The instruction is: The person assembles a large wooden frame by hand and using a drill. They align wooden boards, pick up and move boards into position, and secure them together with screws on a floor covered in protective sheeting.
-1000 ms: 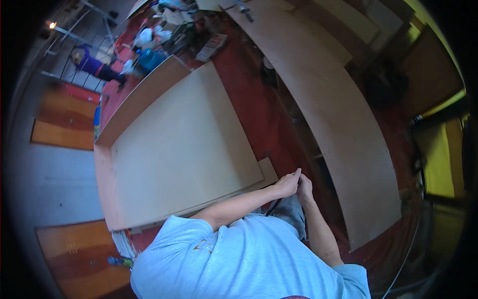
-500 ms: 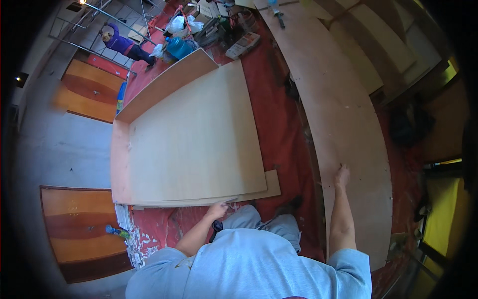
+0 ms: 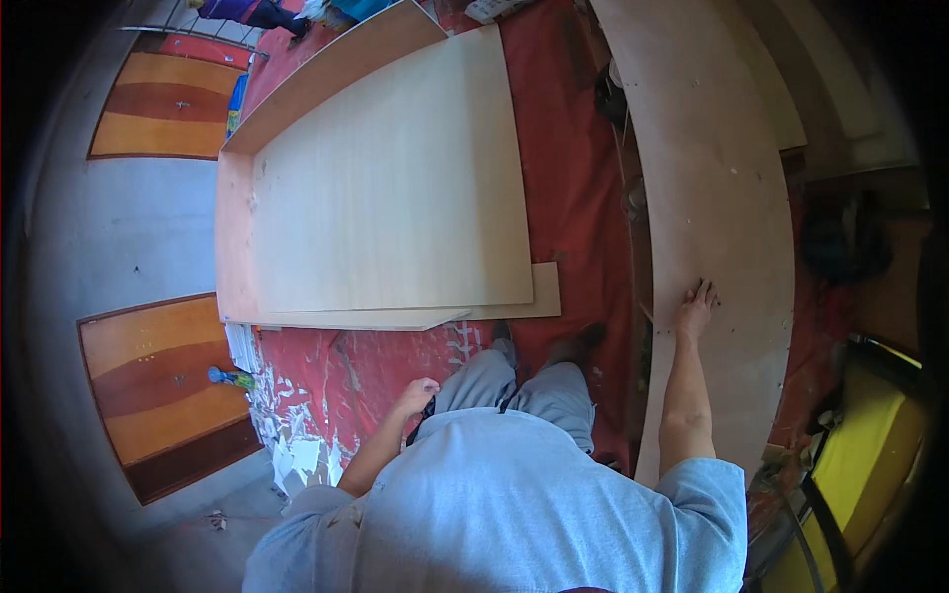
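My left hand (image 3: 419, 395) hangs beside my left thigh, its fingers loosely curled, with nothing visible in them. It is apart from the stacked pale plywood sheets (image 3: 395, 208) on the floor ahead, whose near edge lies beyond it. My right hand (image 3: 697, 311) rests on a long plywood panel (image 3: 707, 188) at my right, fingers spread against its surface. That panel runs from near my right side far ahead and stands above the red floor covering. Upright plywood boards (image 3: 326, 81) border the stacked sheets at the far and left sides.
Red floor covering (image 3: 573, 198) shows between the sheets and the long panel. White scraps (image 3: 295, 457) litter the floor at left, near a wall with orange wooden doors (image 3: 163, 381). A person (image 3: 267, 14) stands at the far left. Yellow material (image 3: 860, 435) is at right.
My view has tilted downward. My left hand has drawn back from the sheets' near edge toward my thigh. My right hand's fingers have spread out on the long panel.
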